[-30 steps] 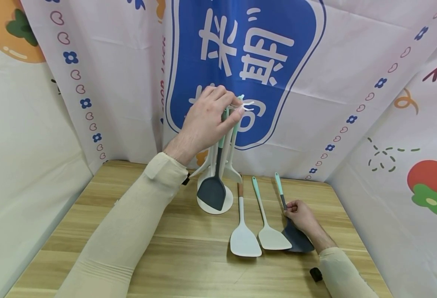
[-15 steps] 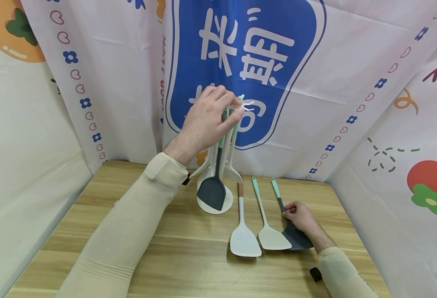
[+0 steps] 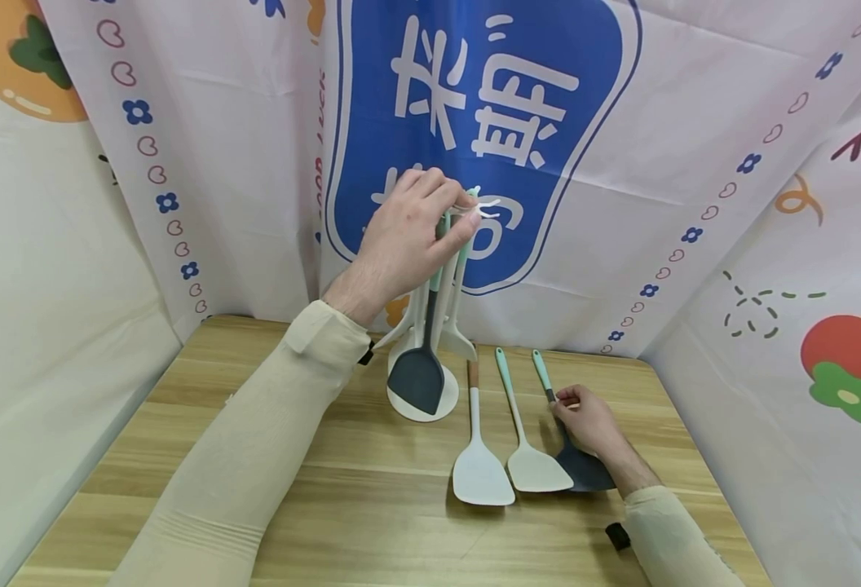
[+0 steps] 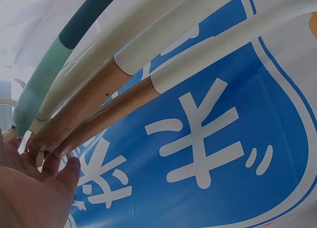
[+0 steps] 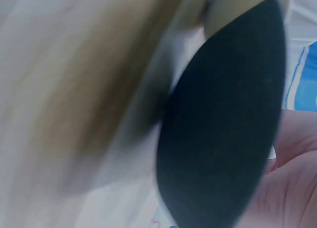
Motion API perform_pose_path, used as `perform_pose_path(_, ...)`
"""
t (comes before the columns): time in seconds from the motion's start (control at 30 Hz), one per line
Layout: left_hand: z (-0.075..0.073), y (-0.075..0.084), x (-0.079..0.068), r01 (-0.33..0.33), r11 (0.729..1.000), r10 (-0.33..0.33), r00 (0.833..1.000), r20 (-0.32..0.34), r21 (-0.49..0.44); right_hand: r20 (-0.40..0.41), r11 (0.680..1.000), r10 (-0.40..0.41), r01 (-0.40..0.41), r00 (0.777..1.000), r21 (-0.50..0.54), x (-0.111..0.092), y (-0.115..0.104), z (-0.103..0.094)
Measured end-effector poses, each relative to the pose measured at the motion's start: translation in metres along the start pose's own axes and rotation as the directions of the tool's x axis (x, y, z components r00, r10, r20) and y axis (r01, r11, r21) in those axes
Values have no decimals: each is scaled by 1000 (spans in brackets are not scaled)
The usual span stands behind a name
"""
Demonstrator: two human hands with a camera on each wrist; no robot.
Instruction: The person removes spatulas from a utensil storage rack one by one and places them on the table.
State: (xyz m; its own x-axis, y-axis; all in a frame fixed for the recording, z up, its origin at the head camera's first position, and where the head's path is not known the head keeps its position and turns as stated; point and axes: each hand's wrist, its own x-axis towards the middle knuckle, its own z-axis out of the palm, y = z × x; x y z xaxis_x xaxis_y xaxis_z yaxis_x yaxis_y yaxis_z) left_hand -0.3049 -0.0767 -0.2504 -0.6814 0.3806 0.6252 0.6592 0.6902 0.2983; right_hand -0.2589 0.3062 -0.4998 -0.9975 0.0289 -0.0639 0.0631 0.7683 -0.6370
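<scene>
At the back of the table, my left hand (image 3: 416, 232) grips the top of a white utensil stand (image 3: 443, 404) with a round base. A dark spatula (image 3: 417, 380) with a mint handle hangs from it. In the left wrist view, wooden-ended handles (image 4: 81, 107) and a mint handle (image 4: 42, 87) hang by my fingers. To the right, my right hand (image 3: 588, 420) has thumb and fingers at the shaft of a second dark spatula (image 3: 585, 471), pinching it lightly. Its dark blade (image 5: 223, 119) hides part of my hand in the right wrist view.
Beside the dark spatula lie a cream spatula (image 3: 539, 471) with a mint handle and a white one (image 3: 482, 477) with a wooden handle end. Printed cloth walls (image 3: 695, 98) enclose the wooden table (image 3: 372, 505) at the back and sides.
The right-hand dark spatula's handle shifted left and toward me, then stayed put. My right hand has since slid slightly up its shaft. The left hand and stand have not moved.
</scene>
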Motion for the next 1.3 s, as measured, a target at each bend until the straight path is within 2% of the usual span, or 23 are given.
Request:
perform_pose_path(0.47,0,0,0,13,1000,-13,1000,0,1,-17,988,-73,75,997,136,-1,-56,-8)
perform_pose_path(1.0,1,0,0,17,1000,-17,1000,-5,5,-94,964,-136,153,986,219,6,-109,-11)
perform_pose_path(1.3,1,0,0,15,1000,-15,1000,-10,1,-147,940,-183,217,972,265,10,-136,-8)
